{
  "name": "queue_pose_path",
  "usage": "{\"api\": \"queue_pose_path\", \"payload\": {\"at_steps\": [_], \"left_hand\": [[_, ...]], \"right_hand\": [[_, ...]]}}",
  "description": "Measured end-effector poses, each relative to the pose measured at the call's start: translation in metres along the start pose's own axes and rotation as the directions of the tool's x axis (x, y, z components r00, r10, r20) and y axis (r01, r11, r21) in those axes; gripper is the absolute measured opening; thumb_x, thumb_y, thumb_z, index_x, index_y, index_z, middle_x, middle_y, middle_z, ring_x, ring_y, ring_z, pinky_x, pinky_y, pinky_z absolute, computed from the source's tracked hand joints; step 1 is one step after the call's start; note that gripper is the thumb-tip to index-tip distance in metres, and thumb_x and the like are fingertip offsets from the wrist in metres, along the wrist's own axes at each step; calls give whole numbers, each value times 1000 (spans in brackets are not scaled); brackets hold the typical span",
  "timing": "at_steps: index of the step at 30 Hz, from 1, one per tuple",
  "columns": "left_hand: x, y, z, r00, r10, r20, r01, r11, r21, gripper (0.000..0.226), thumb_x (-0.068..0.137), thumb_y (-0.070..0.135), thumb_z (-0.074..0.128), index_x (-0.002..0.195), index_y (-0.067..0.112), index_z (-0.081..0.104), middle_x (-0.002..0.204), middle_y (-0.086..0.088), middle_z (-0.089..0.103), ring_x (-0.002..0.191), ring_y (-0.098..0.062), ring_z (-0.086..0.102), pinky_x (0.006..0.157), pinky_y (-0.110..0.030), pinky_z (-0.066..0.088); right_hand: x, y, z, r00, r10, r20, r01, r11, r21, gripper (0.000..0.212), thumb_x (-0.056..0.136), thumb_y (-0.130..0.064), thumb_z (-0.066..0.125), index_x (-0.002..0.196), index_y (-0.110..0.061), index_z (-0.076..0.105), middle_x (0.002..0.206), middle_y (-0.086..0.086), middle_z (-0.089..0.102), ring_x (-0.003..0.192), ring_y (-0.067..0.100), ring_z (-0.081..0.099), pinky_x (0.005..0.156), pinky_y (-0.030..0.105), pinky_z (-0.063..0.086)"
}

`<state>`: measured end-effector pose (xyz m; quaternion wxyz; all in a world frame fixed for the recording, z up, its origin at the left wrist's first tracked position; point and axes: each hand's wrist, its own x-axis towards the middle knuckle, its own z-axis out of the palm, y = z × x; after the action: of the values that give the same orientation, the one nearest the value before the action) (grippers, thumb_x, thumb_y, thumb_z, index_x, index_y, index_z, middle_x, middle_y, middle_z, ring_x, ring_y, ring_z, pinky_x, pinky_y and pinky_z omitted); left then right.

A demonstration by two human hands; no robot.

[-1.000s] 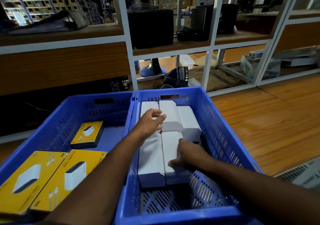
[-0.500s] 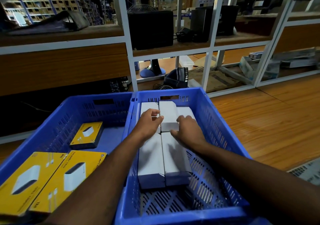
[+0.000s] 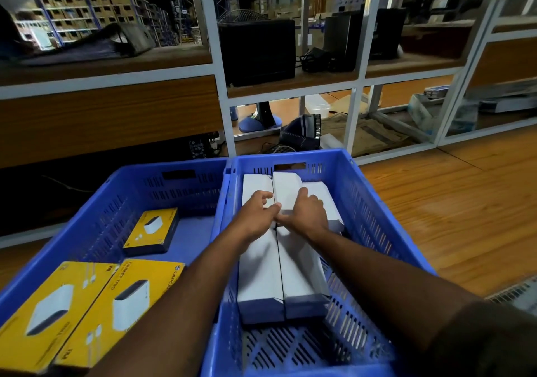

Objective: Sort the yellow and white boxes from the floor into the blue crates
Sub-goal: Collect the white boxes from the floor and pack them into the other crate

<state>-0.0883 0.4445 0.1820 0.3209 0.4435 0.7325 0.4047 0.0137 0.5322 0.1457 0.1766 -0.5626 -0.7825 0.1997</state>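
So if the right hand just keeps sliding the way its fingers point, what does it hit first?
Probably the far wall of the right blue crate. The right hand lies on the white boxes, pointing along their tops toward that wall; depth is unclear.

Both hands [image 3: 257, 216] on white boxes [image 3: 290, 275]
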Motion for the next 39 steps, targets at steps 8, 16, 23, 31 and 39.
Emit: {"api": "queue_pose_path", "payload": {"at_steps": [8, 16, 23, 31, 39], "left_hand": [[-1, 0, 1, 1000, 17, 6, -17, 1000, 14, 48, 101, 37, 57, 144, 22, 45, 154, -5, 41, 121, -14, 47, 93, -30, 39], [1, -2, 1, 1000, 13, 23, -13, 1000, 15, 46, 101, 39, 57, 143, 22, 47, 155, -4, 41, 134, -19, 46, 96, -32, 37], [-1, 0, 1, 1000, 16, 25, -16, 1000, 5, 44, 101, 37, 58, 140, 21, 50, 155, -4, 41, 137, -21, 44, 96, -32, 36], [-5, 0, 1, 999, 24, 41, -25, 999, 28, 42, 101, 39, 57, 139, 23, 50, 155, -2, 40, 137, -20, 44, 99, -34, 38], [-8, -1, 2, 997, 49, 53, -52, 997, 61, 40, 100, 39, 58, 137, 24, 52, 153, 0, 43, 135, -18, 46, 97, -32, 39]], "right_hand": [[-23, 12, -42, 991, -119, -65, 111, 988, -110, 82, 78, -69, 55, 142, -22, 36, 121, 18, 59, 114, 37, 50, 96, 45, 42], [-105, 46, -96, 978, -207, 17, 196, 895, -401, 81, 88, -54, 45, 157, -25, 13, 123, 23, 50, 111, 36, 45, 96, 43, 37], [-136, 64, -86, 983, -113, 146, 174, 832, -527, 82, 83, -54, 37, 156, -29, 9, 143, 30, 33, 116, 37, 45, 95, 42, 40], [-126, 64, -74, 953, -28, 302, 190, 832, -521, 79, 94, -53, 46, 153, -9, 17, 129, 28, 43, 119, 37, 42, 100, 43, 34], [-106, 68, -60, 872, 79, 483, 170, 876, -450, 89, 87, -58, 62, 145, -4, 23, 143, 26, 33, 131, 39, 38, 106, 41, 33]]}}
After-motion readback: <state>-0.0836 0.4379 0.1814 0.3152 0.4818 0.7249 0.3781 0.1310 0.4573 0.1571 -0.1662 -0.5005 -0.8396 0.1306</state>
